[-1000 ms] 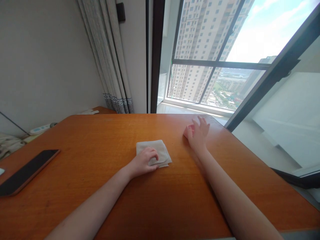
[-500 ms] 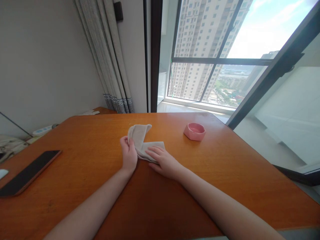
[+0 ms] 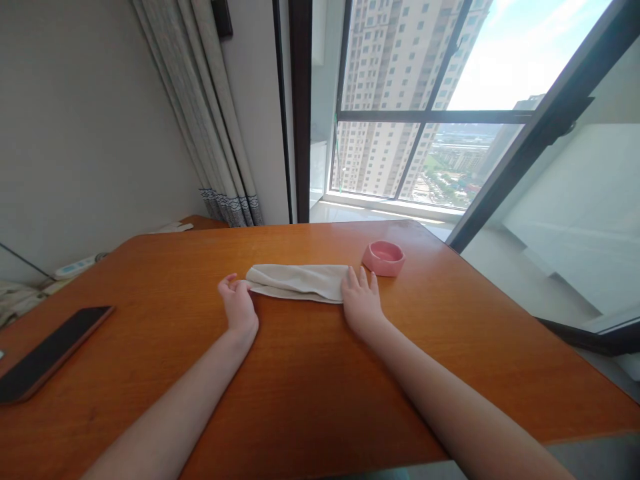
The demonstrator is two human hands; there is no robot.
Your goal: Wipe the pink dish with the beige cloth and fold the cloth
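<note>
A pale, off-white cloth (image 3: 300, 281) lies folded into a long strip across the wooden table (image 3: 310, 387). At its left end is my left hand (image 3: 239, 308), fingers curled and closed on the cloth's edge; the exact grip is partly hidden. My right hand (image 3: 362, 303) rests flat on the right end, its fingers spread and pointing away from me. Just beyond those fingertips stands a pink angular bowl (image 3: 383, 259), which neither hand touches.
A dark flat phone-like slab (image 3: 55, 353) lies on the table's left side. Behind the table hang a grey curtain (image 3: 220, 133) and a dark-framed window (image 3: 425, 117). A white power strip (image 3: 75, 268) sits past the left edge.
The cloth went from bent and partly raised to a straight, flat strip. My right hand moved right to its far end, and my left hand moved left. The view shifted slightly.
</note>
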